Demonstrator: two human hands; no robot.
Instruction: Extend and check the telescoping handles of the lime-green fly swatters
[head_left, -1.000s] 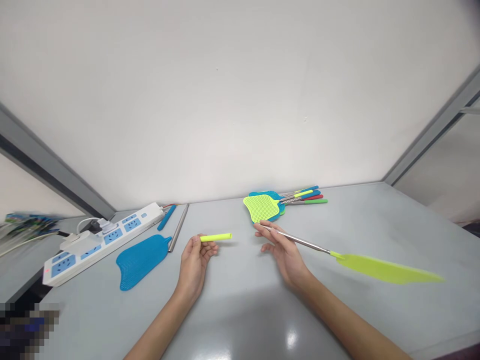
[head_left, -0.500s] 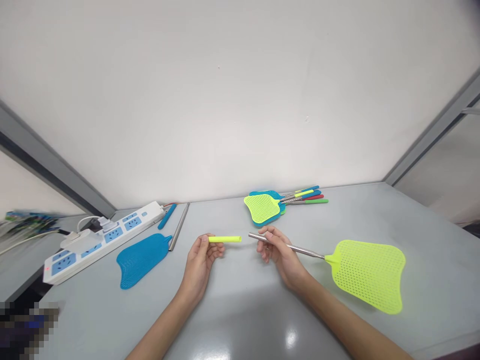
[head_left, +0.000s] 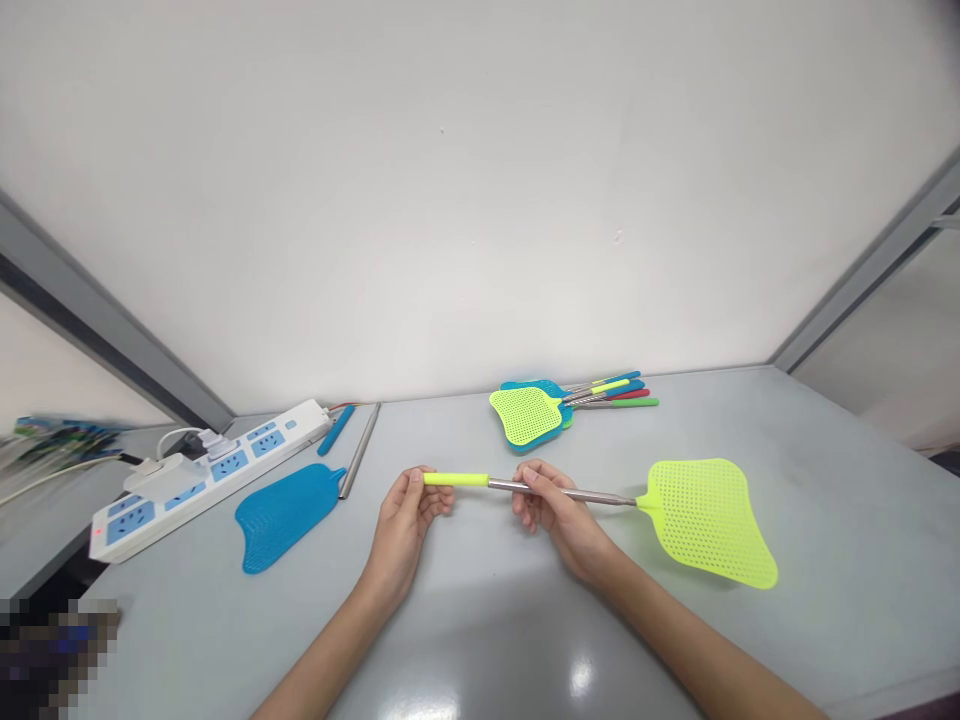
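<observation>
Between thumb and fingers, my left hand [head_left: 409,515] pinches the left end of a yellow-green handle sleeve [head_left: 457,480]. My right hand [head_left: 555,505] is closed on the metal rod of a yellow-green fly swatter [head_left: 709,520], whose perforated head points right. The rod's left tip meets the sleeve's right end, roughly in line with it; how far it sits inside, I cannot tell. Both are held above the grey table [head_left: 465,620]. To the left lie a blue swatter head [head_left: 289,520], a metal rod [head_left: 360,450] at its neck and a loose blue sleeve [head_left: 336,430].
A white power strip [head_left: 217,480] with plugs and cables lies along the table's left side. Against the back wall rests a stack of swatters [head_left: 529,415] with blue, yellow, red and green handles. Plastic-wrapped items [head_left: 60,450] lie at the far left.
The swatter rod has moved left and levelled, closing the gap to the sleeve so that their ends now meet. The swatter head has shifted left and up in view.
</observation>
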